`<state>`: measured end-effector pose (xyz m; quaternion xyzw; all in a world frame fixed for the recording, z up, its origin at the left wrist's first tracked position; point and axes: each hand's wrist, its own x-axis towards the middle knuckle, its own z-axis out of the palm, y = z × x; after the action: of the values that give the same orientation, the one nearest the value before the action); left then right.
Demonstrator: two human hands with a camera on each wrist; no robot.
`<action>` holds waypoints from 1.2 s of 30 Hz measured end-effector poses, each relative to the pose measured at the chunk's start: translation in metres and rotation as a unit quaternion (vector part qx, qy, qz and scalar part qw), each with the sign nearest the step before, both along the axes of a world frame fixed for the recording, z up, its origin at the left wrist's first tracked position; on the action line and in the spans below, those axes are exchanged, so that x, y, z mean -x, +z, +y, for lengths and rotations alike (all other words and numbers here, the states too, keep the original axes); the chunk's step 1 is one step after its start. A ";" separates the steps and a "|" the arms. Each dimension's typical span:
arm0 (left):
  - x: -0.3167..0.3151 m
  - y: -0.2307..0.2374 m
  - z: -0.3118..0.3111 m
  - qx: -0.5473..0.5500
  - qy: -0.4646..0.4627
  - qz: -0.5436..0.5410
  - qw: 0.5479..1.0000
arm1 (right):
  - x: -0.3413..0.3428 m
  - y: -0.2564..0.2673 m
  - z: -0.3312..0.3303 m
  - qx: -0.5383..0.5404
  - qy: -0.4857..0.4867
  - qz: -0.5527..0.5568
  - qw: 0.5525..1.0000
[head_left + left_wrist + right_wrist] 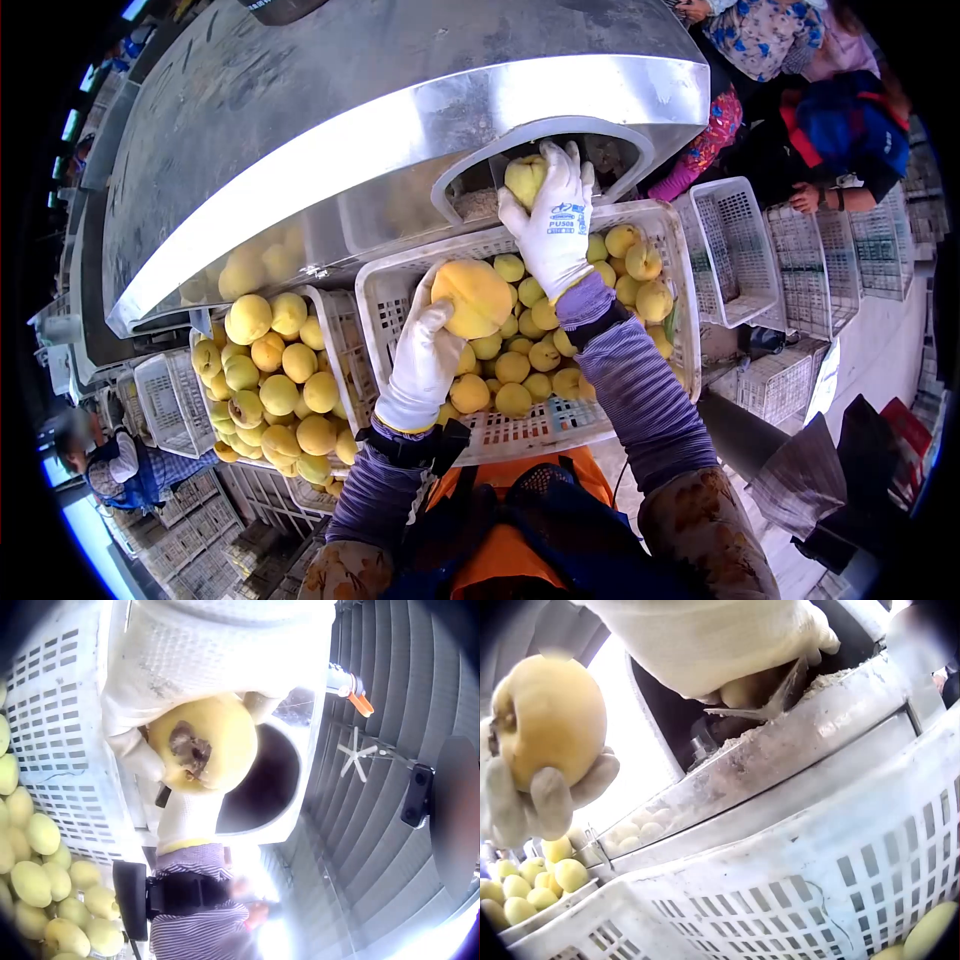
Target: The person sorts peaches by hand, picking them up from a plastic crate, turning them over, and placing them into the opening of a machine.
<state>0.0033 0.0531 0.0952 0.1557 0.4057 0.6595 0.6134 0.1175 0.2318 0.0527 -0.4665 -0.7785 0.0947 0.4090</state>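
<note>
My gloved left hand [418, 368] grips a large yellow peach [472, 298] over the left part of a white crate [540, 432]. A dark brown stem hollow shows on that peach [187, 750] in the left wrist view. Reaching into the machine's rounded opening [640, 158], my gloved right hand [556, 225] holds a greenish-yellow peach [525, 180] between thumb and fingers. From the right wrist, this peach [744, 690] is partly hidden under the glove, close against a thin metal blade [780, 701]. Several smaller peaches [513, 367] lie in the crate below both hands.
The steel machine [330, 90] stands right behind the crate. A second crate full of yellow peaches [280, 395] adjoins on the left. White crates [740, 245] stand at right, near other people [850, 125]. Pale shavings [832, 679] line the opening's edge.
</note>
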 end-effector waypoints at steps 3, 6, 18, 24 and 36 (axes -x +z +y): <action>0.007 0.000 0.007 -0.026 -0.008 -0.020 0.999 | 0.011 0.008 0.023 0.007 -0.002 -0.035 0.999; 0.011 0.002 0.013 -0.049 -0.017 0.012 0.999 | 0.007 0.030 0.032 0.010 0.032 -0.034 0.999; -0.028 0.026 0.023 -0.074 0.096 0.206 0.971 | -0.015 0.054 -0.040 0.026 0.060 0.081 0.995; 0.008 -0.051 -0.031 0.069 0.044 0.367 0.927 | 0.006 0.016 0.014 0.018 0.007 0.023 1.000; 0.025 -0.178 -0.017 0.178 -0.420 0.818 0.350 | -0.024 -0.032 -0.097 0.104 0.165 -0.071 0.978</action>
<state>-0.0220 0.0357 -0.0824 0.6550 0.6959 -0.2267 0.1879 0.1417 0.1352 0.0202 -0.3772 -0.8578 0.2076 0.2808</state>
